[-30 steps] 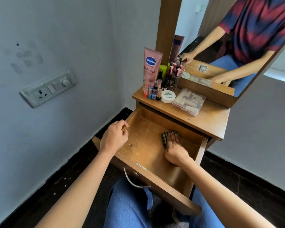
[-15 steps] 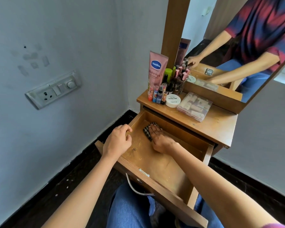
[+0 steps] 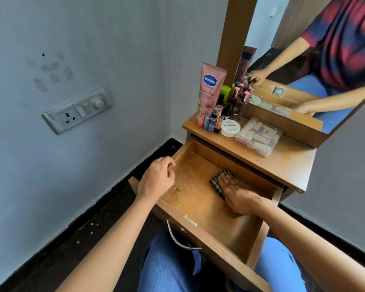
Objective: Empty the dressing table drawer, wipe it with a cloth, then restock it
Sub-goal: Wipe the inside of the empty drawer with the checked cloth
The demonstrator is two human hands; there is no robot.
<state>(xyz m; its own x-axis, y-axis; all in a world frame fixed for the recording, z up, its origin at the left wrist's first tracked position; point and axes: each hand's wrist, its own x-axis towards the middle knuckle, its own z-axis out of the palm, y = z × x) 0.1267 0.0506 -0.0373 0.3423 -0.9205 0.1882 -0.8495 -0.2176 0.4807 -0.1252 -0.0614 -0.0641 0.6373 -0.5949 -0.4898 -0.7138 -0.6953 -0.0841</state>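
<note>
The wooden drawer [image 3: 259,241] of the dressing table stands pulled out over my knees, with nothing in it but the cloth. Its floor shows dusty specks near the left side. My right hand [image 3: 238,196] lies flat, palm down, pressing a dark checked cloth [image 3: 216,184] on the drawer floor near the back right. My left hand [image 3: 157,179] rests loosely curled on the drawer's left wall and holds nothing. On the tabletop [image 3: 282,163] stand a pink Vaseline tube [image 3: 210,89], several small bottles [image 3: 217,116], a white round jar [image 3: 230,127] and a clear plastic case [image 3: 258,136].
A mirror [image 3: 316,66] rises behind the tabletop and reflects a person's arms and striped shirt. The wall at the left carries a socket and switch panel [image 3: 77,110]. A metal handle [image 3: 178,239] hangs on the drawer front above my blue-jeaned knees. Dark floor runs along the wall.
My right hand slid the cloth from the drawer's right side to the back left, then back toward the right. My left hand stayed on the left wall. The camera shifted slightly.
</note>
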